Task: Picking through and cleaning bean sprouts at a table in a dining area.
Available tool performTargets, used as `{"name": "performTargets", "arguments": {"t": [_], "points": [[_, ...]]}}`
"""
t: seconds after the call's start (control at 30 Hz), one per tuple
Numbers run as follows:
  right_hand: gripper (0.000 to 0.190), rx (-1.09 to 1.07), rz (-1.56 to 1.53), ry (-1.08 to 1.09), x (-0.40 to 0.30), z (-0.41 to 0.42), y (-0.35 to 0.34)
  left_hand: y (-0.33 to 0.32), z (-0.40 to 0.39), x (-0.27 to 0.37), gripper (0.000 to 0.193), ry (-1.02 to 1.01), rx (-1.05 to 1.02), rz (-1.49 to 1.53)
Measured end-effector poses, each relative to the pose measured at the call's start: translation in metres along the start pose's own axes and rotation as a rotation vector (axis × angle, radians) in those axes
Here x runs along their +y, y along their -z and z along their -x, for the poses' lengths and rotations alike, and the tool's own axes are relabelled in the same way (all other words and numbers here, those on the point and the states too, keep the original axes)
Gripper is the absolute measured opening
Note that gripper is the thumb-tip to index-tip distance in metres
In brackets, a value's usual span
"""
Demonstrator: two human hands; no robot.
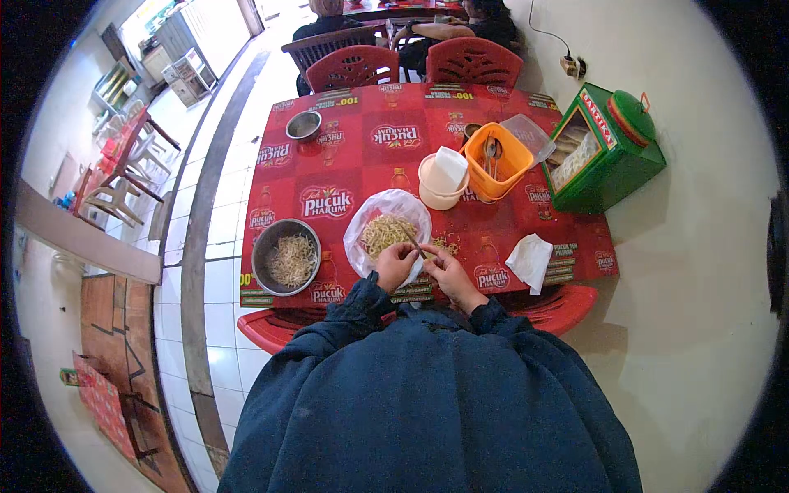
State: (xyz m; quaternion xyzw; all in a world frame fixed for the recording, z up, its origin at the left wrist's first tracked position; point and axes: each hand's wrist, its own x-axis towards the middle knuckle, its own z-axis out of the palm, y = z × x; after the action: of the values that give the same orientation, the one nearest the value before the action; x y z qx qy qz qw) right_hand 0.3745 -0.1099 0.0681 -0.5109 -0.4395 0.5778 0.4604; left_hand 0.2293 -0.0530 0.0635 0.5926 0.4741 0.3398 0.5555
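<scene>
In my right hand [453,276] is a small knife [413,243], its blade slanting up and left over the bean sprouts [385,233]. Those sprouts fill an opened white plastic bag [419,209] at the table's near side. My left hand [396,265] is at the bag's near edge, fingertips pinched beside the blade; whether a sprout is between them is too small to tell. Small sprout scraps [445,246] lie on the tablecloth just beyond my right hand. To the left, a metal bowl [257,271] holds more pale sprouts [293,260].
The red printed tablecloth [370,160] also bears a small metal bowl [303,126], a cream plastic tub [439,192], an orange container [515,154] with spoons, a green cracker tin [607,166] and a crumpled white tissue [531,259]. Red chairs [474,61] and two seated people are beyond.
</scene>
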Motion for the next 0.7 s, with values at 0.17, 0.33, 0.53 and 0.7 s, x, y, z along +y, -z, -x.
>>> {"name": "performTargets", "arguments": {"t": [0.17,0.33,0.53,0.7], "points": [[0.032,-0.022,-0.102,-0.031,-0.001,0.0,0.0,0.001,0.002,0.006,0.012,0.035,-0.044,-0.054],[0.027,0.006,-0.13,-0.065,0.002,-0.001,0.001,0.0,0.01,0.025,0.013,0.009,-0.027,-0.184],[0.03,0.129,-0.115,-0.08,0.012,-0.011,0.006,0.014,0.0,-0.009,0.015,-0.01,0.028,-0.032],[0.03,0.232,-0.156,-0.181,0.009,-0.014,0.012,0.096,-0.005,-0.03,0.014,-0.147,0.362,-0.091]]}}
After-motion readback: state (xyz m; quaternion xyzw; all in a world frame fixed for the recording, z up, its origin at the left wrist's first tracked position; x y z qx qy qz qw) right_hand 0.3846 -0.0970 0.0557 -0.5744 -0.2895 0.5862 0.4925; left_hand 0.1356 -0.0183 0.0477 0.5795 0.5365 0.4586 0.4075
